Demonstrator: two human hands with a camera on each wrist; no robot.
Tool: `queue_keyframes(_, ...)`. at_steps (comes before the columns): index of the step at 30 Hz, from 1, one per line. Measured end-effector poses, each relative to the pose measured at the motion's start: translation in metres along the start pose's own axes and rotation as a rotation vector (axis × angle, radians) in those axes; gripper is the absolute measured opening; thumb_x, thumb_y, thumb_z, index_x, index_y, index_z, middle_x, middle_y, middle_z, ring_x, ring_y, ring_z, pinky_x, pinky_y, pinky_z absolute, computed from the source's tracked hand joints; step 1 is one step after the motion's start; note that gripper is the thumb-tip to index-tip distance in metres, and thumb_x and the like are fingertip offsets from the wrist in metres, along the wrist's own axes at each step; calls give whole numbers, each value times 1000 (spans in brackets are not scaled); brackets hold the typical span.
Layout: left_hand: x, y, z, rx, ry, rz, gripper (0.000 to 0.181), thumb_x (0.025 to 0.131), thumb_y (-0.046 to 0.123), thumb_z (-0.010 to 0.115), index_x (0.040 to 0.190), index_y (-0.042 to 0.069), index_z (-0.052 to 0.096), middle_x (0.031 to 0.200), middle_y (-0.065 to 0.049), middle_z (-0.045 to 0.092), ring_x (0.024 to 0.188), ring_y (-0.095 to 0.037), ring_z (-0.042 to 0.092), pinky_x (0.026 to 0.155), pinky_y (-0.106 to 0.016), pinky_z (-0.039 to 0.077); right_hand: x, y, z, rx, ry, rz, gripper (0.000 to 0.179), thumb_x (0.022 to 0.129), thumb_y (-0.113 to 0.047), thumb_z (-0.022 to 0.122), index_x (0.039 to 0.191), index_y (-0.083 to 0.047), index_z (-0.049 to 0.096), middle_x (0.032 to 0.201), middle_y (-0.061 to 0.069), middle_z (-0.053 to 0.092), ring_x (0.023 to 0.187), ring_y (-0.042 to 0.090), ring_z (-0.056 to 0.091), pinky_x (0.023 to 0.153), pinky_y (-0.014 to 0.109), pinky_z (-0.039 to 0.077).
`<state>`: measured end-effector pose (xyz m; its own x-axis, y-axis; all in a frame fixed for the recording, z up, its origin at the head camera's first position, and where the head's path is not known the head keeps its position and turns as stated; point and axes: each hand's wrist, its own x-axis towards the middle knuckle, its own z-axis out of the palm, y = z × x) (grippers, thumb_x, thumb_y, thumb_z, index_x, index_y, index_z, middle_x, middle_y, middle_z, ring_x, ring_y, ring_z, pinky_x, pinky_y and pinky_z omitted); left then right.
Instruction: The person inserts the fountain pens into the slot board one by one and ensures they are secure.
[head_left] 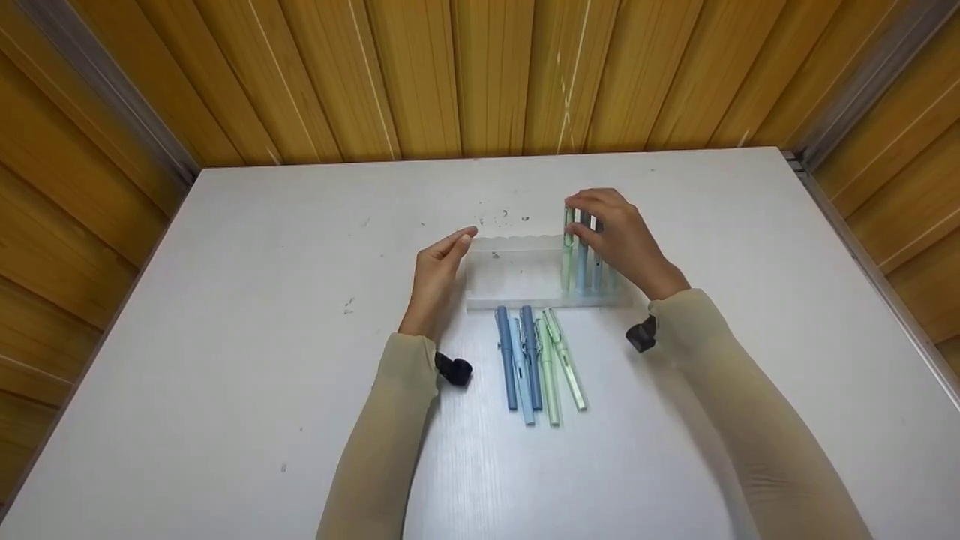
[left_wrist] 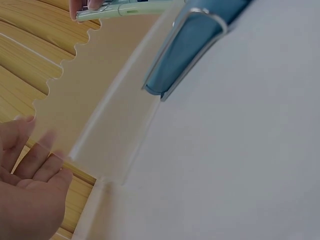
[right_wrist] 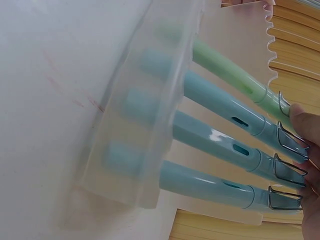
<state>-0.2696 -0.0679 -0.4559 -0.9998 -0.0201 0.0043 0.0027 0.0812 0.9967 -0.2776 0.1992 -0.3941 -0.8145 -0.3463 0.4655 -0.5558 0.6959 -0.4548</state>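
Observation:
A clear plastic pen stand [head_left: 514, 274] with a scalloped back panel is on the white table. The left hand [head_left: 439, 277] pinches its upper left corner, some fingertips showing through the panel [left_wrist: 75, 90] in the left wrist view. At the stand's right part, the right hand [head_left: 622, 232] pinches the upper end of a light green pen [right_wrist: 225, 70], whose lower end is inside the front trough [right_wrist: 145, 110]. Beside that pen stand several blue pens [right_wrist: 215, 142] with wire clips, close to the right hand's fingers and palm.
In front of the stand lie several loose pens: dark blue [head_left: 506, 360], light blue [head_left: 523, 382] and light green [head_left: 550, 375]. They lie between the forearms, clips toward the stand. Yellow wood-look wall panels [head_left: 487, 82] rise behind the table [head_left: 247, 315].

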Motion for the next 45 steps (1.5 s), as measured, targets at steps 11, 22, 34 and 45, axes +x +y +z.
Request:
queue_keyframes(11, -1, 2, -1, -25, -17, 11, 33, 97, 35, 57, 123, 18, 66, 134, 3, 60, 132, -12, 48, 113, -31, 35, 2, 3, 1, 0, 13, -41, 37, 84, -8, 72, 119, -1, 66, 121, 15, 64, 120, 29, 55, 100, 41, 49)
queue_keyframes(22, 2, 0, 1, -27, 37, 52, 30, 96, 28, 60, 119, 11, 69, 128, -4, 64, 127, -16, 53, 110, -32, 39, 0, 3, 3, -38, 22, -53, 40, 86, -9, 71, 124, -2, 63, 125, 13, 62, 121, 26, 53, 102, 38, 48)
queue_keyframes(34, 1, 1, 1, -42, 30, 65, 32, 95, 30, 61, 114, 7, 71, 122, -7, 67, 122, -17, 57, 108, -34, 41, -10, -3, -3, -15, 117, -138, 33, 85, -9, 72, 117, -1, 67, 117, 12, 65, 112, 25, 58, 91, 35, 53)
queue_keyframes(45, 0, 0, 0, -51, 18, 67, 33, 95, 30, 61, 114, 6, 70, 122, -8, 67, 122, -18, 57, 109, -34, 41, -28, -17, -5, 165, 65, 1, 24, 83, -8, 74, 106, 0, 72, 101, 11, 71, 90, 21, 67, 82, 19, 54)
